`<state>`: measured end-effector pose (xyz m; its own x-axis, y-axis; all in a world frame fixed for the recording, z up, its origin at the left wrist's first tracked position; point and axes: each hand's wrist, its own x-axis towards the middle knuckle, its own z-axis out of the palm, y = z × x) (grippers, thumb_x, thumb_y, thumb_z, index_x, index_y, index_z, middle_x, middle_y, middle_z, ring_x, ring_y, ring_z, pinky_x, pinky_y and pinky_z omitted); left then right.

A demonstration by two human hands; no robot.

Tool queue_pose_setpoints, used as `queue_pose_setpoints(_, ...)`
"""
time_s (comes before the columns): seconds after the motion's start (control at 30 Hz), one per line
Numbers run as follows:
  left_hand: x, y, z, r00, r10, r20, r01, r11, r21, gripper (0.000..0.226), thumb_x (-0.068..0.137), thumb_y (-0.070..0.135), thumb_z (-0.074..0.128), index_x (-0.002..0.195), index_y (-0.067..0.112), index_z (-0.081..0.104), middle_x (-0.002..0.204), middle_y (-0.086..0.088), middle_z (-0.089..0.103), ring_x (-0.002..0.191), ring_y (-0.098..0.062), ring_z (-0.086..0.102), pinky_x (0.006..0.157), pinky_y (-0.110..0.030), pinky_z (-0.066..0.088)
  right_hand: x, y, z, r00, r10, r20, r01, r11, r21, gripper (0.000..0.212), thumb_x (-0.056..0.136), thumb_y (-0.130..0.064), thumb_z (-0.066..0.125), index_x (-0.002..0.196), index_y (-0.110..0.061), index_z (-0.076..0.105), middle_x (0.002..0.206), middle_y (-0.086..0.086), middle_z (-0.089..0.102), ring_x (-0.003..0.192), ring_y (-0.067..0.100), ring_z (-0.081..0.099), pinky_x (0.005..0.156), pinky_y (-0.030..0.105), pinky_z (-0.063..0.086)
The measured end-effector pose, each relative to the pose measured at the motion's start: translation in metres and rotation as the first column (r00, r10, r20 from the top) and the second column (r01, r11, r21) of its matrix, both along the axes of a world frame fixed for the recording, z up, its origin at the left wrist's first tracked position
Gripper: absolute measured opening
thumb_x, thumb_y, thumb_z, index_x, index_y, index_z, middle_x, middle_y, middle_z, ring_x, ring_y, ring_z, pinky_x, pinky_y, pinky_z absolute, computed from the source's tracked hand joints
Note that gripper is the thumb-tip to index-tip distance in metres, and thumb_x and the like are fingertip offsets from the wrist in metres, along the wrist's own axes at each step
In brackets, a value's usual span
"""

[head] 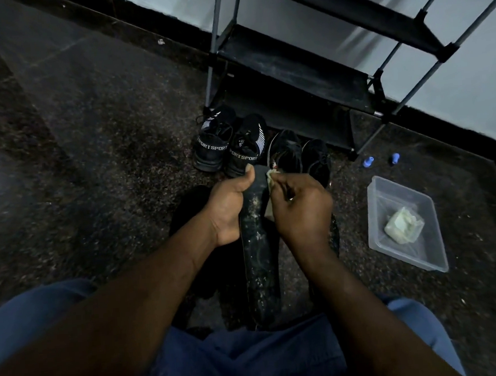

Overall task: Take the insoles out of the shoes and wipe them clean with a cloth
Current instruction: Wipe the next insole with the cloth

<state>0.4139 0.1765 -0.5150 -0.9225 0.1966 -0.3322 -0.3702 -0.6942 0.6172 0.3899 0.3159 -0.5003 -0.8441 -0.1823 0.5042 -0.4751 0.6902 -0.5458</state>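
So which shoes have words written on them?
The left pair: white SPORT lettering runs round their heels, with white stripes on the sides. The right pair beside them is plain black, with no words showing.

A: Where are the black fabric shoes (245, 147) sitting?
B: Before the black tube-frame rack (291, 76) — the clear plastic tub (415, 252) is lying to their right, a crumpled pale cloth (403, 225) sitting in it.
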Motion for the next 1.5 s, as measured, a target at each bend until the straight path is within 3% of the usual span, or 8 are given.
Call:
queue_pose_setpoints(0.2,-0.007,-0.010,-0.002,0.997,0.070,-0.024,-0.070,0.997,0.033,0.063,0.111,0.050,0.025,0.147,0.004,0.050,0.151,-0.011,0.056,0.142,-0.025,0.051,0.117,-0.042,0.040,0.030,0.005,-0.023,0.997,0.074,-0.018,-0.072,0.994,0.087,0.008,0.087,-0.014,0.076,0.094,-0.018,0.079,0.087,0.001,0.074,0.081,0.021,0.068,0.072,0.037,0.056)
queue_pose_setpoints(0.47,-0.003,0.003,-0.007,0.999,0.026,0.028,-0.027,0.999,0.025,0.059,0.106,0.050,0.046,0.139,0.004,0.062,0.131,-0.018,0.067,0.110,-0.031,0.069,0.091,-0.040,0.059,0.000,-0.008,-0.002,0.999,-0.044,0.027,0.047,0.994,-0.098,0.016,0.090,-0.020,0.070,0.101,-0.015,0.081,0.098,0.002,0.075,0.086,0.014,0.070,0.078,0.036,0.059)
queue_pose_setpoints(0.67,-0.010,-0.002,-0.010,0.997,0.052,0.056,-0.054,0.998,0.034,0.068,0.107,0.057,0.037,0.138,0.003,0.062,0.141,-0.014,0.064,0.131,-0.029,0.061,0.104,-0.040,0.053,0.024,-0.013,-0.014,0.979,0.202,-0.021,-0.198,0.973,0.117,0.025,0.088,-0.012,0.065,0.108,-0.014,0.080,0.089,0.004,0.065,0.081,0.019,0.063,0.071,0.028,0.051)
queue_pose_setpoints(0.87,-0.008,0.002,-0.011,0.997,0.072,0.038,-0.072,0.997,0.005,0.061,0.105,0.056,0.047,0.136,0.007,0.066,0.131,-0.016,0.070,0.114,-0.030,0.070,0.088,-0.039,0.058,0.001,-0.011,-0.001,0.999,-0.036,-0.022,0.036,0.999,0.017,0.023,0.088,-0.016,0.067,0.107,-0.015,0.081,0.089,0.004,0.071,0.076,0.020,0.067,0.070,0.034,0.057)
queue_pose_setpoints(1.03,-0.008,-0.001,-0.011,0.994,0.099,0.045,-0.099,0.995,-0.004,0.067,0.105,0.058,0.042,0.133,0.002,0.066,0.133,-0.014,0.069,0.120,-0.026,0.068,0.099,-0.038,0.055,0.024,-0.026,-0.003,0.991,0.135,0.024,-0.137,0.975,0.175,0.031,0.084,-0.029,0.055,0.102,-0.023,0.080,0.090,0.002,0.073,0.083,0.028,0.066,0.074,0.041,0.053)
queue_pose_setpoints(1.2,-0.008,0.007,-0.013,0.995,0.086,0.054,-0.086,0.996,0.004,0.060,0.105,0.055,0.047,0.139,0.008,0.063,0.134,-0.017,0.067,0.118,-0.033,0.068,0.094,-0.044,0.057,-0.005,-0.007,0.003,0.988,-0.153,0.008,0.151,0.980,0.132,0.026,0.083,-0.031,0.061,0.099,-0.026,0.081,0.094,-0.002,0.076,0.085,0.027,0.066,0.078,0.044,0.055)
queue_pose_setpoints(1.4,-0.012,0.000,-0.016,0.994,0.100,0.050,-0.100,0.995,-0.004,0.069,0.103,0.061,0.045,0.138,0.004,0.063,0.138,-0.016,0.066,0.130,-0.032,0.062,0.113,-0.047,0.046,0.020,-0.021,-0.004,0.996,0.086,0.012,-0.087,0.986,0.142,0.032,0.083,-0.033,0.055,0.098,-0.024,0.081,0.094,-0.001,0.076,0.086,0.028,0.066,0.077,0.043,0.053)
queue_pose_setpoints(1.5,-0.010,0.003,-0.015,0.994,0.085,0.068,-0.086,0.996,0.012,0.069,0.103,0.060,0.045,0.138,0.003,0.063,0.136,-0.016,0.066,0.123,-0.033,0.065,0.101,-0.042,0.055,0.014,-0.015,-0.003,1.000,-0.010,-0.029,0.016,0.978,0.206,0.025,0.083,-0.034,0.060,0.096,-0.028,0.080,0.094,-0.004,0.075,0.087,0.028,0.065,0.076,0.038,0.046)
